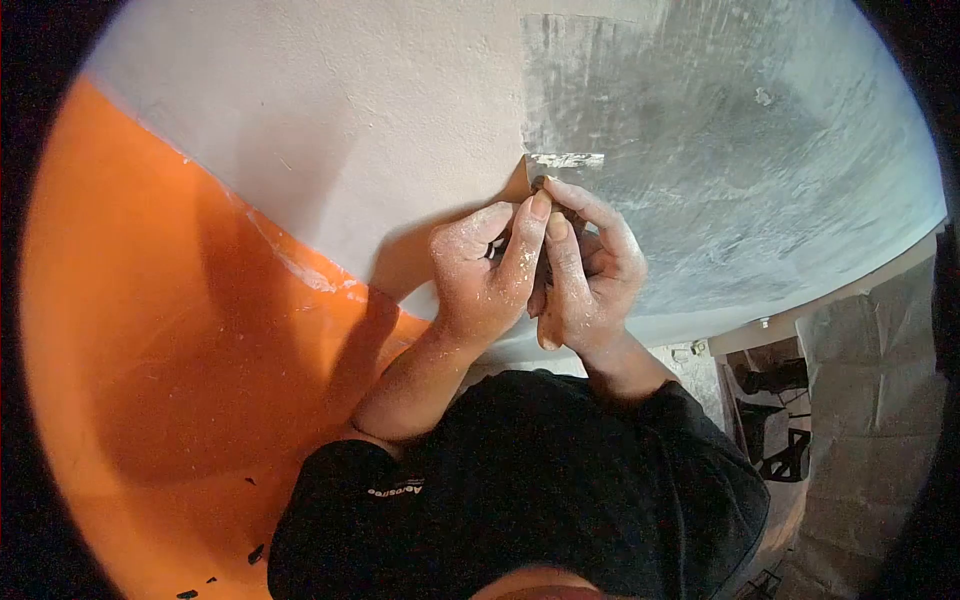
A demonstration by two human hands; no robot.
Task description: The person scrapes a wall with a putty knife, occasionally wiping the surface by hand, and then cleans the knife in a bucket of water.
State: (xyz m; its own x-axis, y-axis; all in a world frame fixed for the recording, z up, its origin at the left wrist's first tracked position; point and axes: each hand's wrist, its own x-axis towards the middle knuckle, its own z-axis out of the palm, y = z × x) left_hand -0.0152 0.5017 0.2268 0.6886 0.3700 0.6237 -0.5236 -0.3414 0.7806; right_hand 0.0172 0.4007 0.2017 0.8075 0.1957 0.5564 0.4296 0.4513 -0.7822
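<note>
soft shadows, dark-rimmed fisheye distortion

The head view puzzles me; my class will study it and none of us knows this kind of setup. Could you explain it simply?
There is no machine here. One camera, worn on a person's head, looks forward and down, so the dark T-shirt at the bottom is the wearer's own.

The left hand and right hand, bare and dusted white, meet around what looks like a putty knife; the blade is smeared white, and fingers hide much of the rest.

Beyond is a wall surface, partly pale plaster, partly a grey coat. An orange surface fills the left side.
</note>
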